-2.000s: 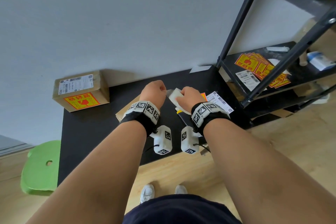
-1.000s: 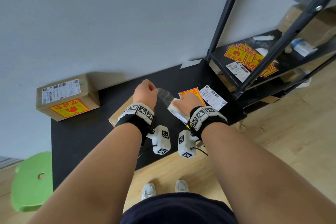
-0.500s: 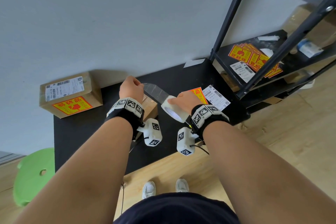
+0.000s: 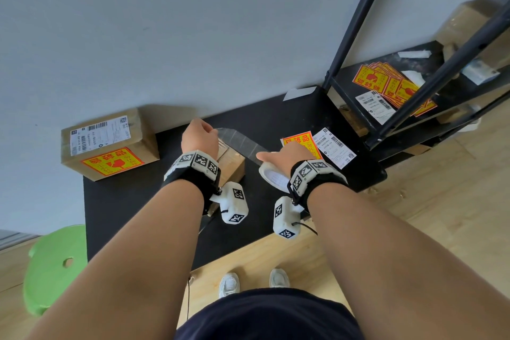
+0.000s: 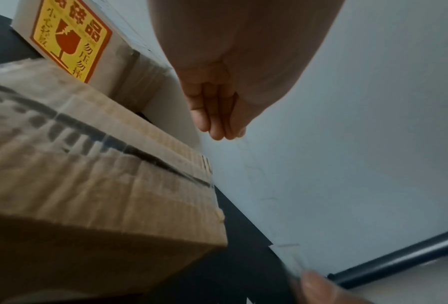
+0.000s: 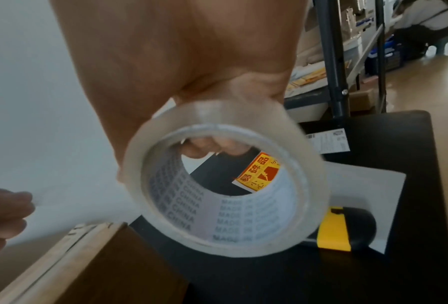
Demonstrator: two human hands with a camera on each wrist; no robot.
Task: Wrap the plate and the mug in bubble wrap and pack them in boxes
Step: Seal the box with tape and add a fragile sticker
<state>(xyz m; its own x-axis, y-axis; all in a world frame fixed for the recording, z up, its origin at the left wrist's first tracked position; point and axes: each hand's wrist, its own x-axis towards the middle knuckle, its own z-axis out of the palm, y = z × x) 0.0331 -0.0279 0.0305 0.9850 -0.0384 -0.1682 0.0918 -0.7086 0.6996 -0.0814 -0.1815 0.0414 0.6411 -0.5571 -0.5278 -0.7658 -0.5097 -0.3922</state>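
My left hand (image 4: 201, 137) hovers over the small brown cardboard box (image 4: 231, 167) on the black table (image 4: 132, 210) and pinches the free end of a clear tape strip (image 4: 238, 142). The strip stretches rightward to the tape roll (image 4: 271, 174), which my right hand (image 4: 281, 156) grips. In the right wrist view, fingers (image 6: 207, 144) hook through the core of the roll (image 6: 225, 185). The left wrist view shows the box's closed top flaps (image 5: 87, 164) below the curled fingers (image 5: 215, 117). No plate or mug shows.
A sealed box (image 4: 107, 143) with a fragile sticker stands at the back left against the wall. A loose fragile sticker (image 4: 302, 141) and shipping label (image 4: 335, 148) lie to the right, with a yellow-black knife (image 6: 347, 230). A black shelf (image 4: 392, 96) stands right, a green stool (image 4: 55, 265) left.
My hands have drawn apart: the left has pulled the tape end leftward over the small box, the right keeps the roll, and the strip between them has grown longer.
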